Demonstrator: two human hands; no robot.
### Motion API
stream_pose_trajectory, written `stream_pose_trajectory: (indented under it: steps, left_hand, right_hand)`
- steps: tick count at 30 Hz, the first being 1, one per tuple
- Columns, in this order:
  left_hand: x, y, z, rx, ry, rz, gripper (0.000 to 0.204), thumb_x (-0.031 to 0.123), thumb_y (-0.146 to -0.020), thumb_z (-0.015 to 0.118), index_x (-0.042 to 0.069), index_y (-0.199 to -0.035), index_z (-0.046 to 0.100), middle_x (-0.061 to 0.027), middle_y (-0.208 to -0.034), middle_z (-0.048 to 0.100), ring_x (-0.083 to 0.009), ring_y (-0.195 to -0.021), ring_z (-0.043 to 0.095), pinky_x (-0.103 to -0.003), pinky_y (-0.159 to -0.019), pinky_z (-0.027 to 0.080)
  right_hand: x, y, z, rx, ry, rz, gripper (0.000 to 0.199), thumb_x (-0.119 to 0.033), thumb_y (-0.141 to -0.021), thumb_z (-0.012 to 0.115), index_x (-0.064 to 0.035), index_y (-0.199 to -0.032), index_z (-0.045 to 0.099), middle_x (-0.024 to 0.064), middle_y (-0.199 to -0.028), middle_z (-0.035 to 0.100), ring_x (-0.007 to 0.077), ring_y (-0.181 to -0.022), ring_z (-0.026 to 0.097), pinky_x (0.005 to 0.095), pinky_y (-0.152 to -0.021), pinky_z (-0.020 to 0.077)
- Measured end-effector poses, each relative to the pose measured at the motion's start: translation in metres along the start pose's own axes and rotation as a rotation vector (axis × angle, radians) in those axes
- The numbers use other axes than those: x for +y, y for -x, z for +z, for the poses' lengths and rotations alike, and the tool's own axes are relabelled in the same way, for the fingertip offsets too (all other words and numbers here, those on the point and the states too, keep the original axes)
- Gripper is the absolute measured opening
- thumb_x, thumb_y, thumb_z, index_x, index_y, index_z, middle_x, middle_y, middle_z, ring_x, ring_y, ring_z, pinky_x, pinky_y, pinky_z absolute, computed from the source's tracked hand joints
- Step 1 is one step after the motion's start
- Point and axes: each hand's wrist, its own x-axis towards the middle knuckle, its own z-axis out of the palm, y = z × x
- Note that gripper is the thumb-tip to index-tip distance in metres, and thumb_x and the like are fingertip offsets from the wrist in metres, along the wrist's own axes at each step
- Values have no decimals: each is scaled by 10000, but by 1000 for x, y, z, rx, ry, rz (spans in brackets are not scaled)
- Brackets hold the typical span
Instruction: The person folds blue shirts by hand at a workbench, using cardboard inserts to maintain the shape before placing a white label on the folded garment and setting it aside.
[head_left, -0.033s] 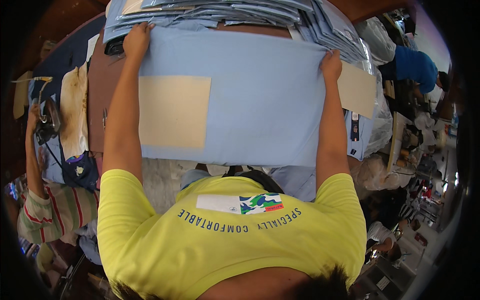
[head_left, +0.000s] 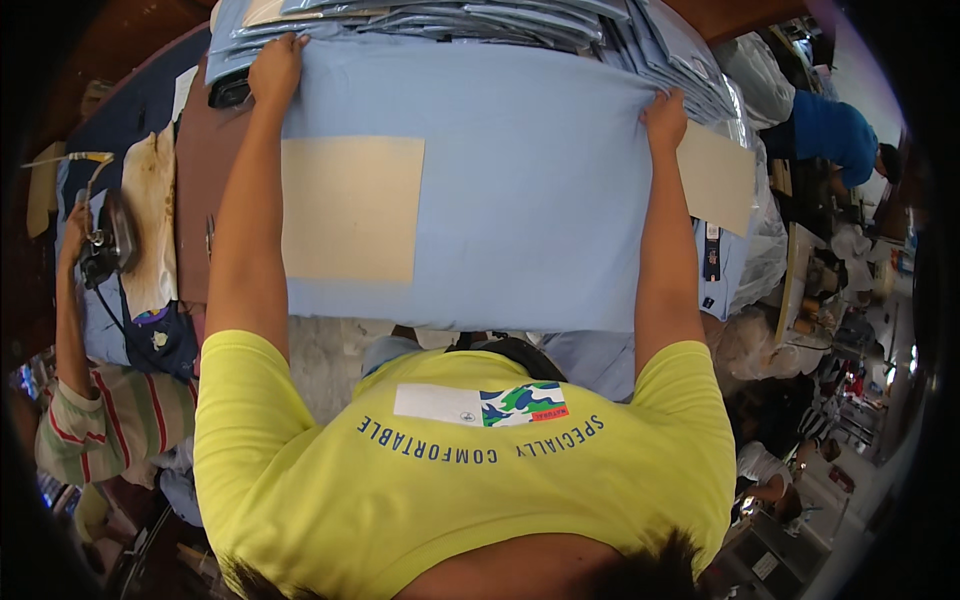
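Observation:
A light blue garment (head_left: 530, 200) is spread across the table in front of me, its near edge reaching the table's front. My left hand (head_left: 276, 72) grips its far left corner with closed fingers. At the far right corner, my right hand (head_left: 664, 120) pinches the cloth. A beige cardboard sheet (head_left: 352, 210) lies flat on the left part of the garment, between my forearms. Another beige card (head_left: 716, 178) sits just right of my right wrist. The cloth between my hands looks pulled fairly flat, with small creases at the right grip.
Folded light blue garments in clear bags (head_left: 480, 22) are piled along the far side. On the left, a co-worker's hand (head_left: 76, 232) holds an iron (head_left: 112, 235) beside a scorched cloth (head_left: 150, 220). Clear plastic (head_left: 760, 250) and a tagged blue garment (head_left: 710, 265) lie at right.
Both my hands have shifted slightly away from me with the cloth's far edge. The cardboard on it has moved slightly farther too. The co-worker's iron has moved a little right.

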Motion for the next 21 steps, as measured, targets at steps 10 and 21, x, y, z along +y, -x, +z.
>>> stream_pose_trajectory:
  steps: [10, 21]
  left_hand:
    - [-52, 113, -32, 203, 357, 166, 305, 221, -852, 583, 34, -1093, 572, -154, -1017, 567, -289, -934, 537, -382, -843, 412]
    - [-66, 306, -95, -92, -143, -364, 401, 368, -847, 571, 6, -1019, 553, -164, -899, 555, -322, -874, 545, -407, -717, 461]
  right_hand:
    - [66, 104, -57, 10, -135, -175, 279, -273, -870, 537, -41, -1024, 549, 178, -888, 630, 322, -851, 613, 368, -734, 474]
    - [159, 329, -129, -40, 87, 180, 300, -282, -762, 701, -25, -858, 580, 86, -761, 530, 221, -721, 516, 321, -671, 430]
